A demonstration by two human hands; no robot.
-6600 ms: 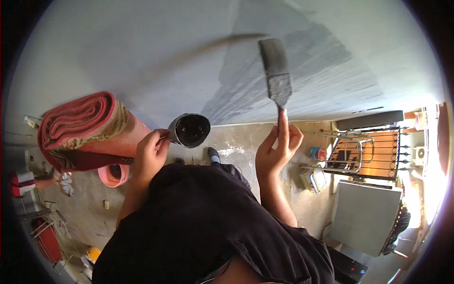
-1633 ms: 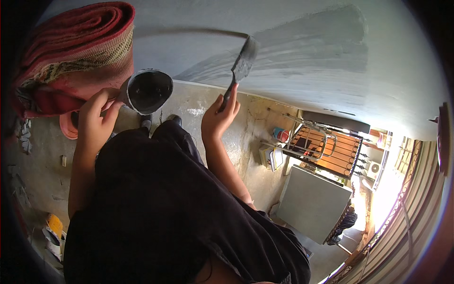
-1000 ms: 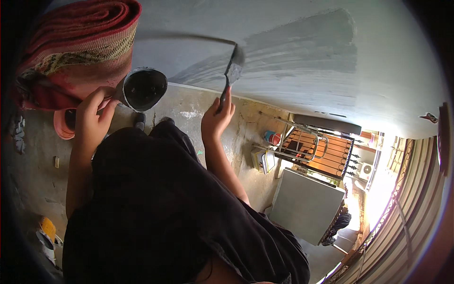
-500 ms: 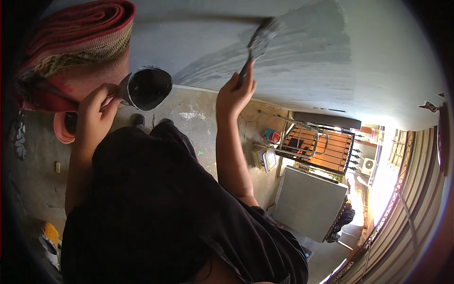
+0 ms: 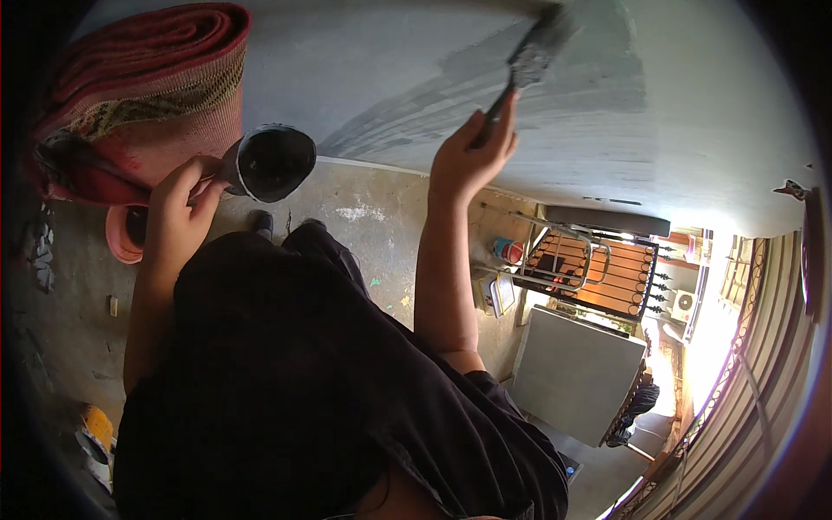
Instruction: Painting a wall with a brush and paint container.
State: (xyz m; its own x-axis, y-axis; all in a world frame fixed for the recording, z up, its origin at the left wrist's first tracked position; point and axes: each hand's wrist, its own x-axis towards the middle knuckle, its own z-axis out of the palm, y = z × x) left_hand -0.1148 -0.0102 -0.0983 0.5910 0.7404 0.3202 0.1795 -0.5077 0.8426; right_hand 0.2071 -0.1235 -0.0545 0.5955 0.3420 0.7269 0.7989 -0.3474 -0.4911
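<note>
My right hand [image 5: 474,156] is closed round the handle of a paintbrush [image 5: 533,61], raised to the wall [image 5: 364,61] in front of me. The brush head is smeared grey and blurred; whether its bristles touch the wall I cannot tell. Darker grey strokes spread over the lighter wall surface around it. My left hand [image 5: 184,204] grips a cup [image 5: 276,163] at its side, tilted so that its dark inside shows. How much paint it holds is hard to see. Just behind the cup stands a rolled red carpet [image 5: 156,95].
Beneath the carpet is a reddish pot [image 5: 124,236]. At the right stand a metal ladder-like frame [image 5: 563,251], a bucket [image 5: 508,250] and a large grey panel [image 5: 576,373]. A yellow object [image 5: 98,425] lies at lower left on the stained concrete floor [image 5: 364,234].
My right hand has moved the brush up and to the right along the wall. The left hand and cup stay almost in place.
</note>
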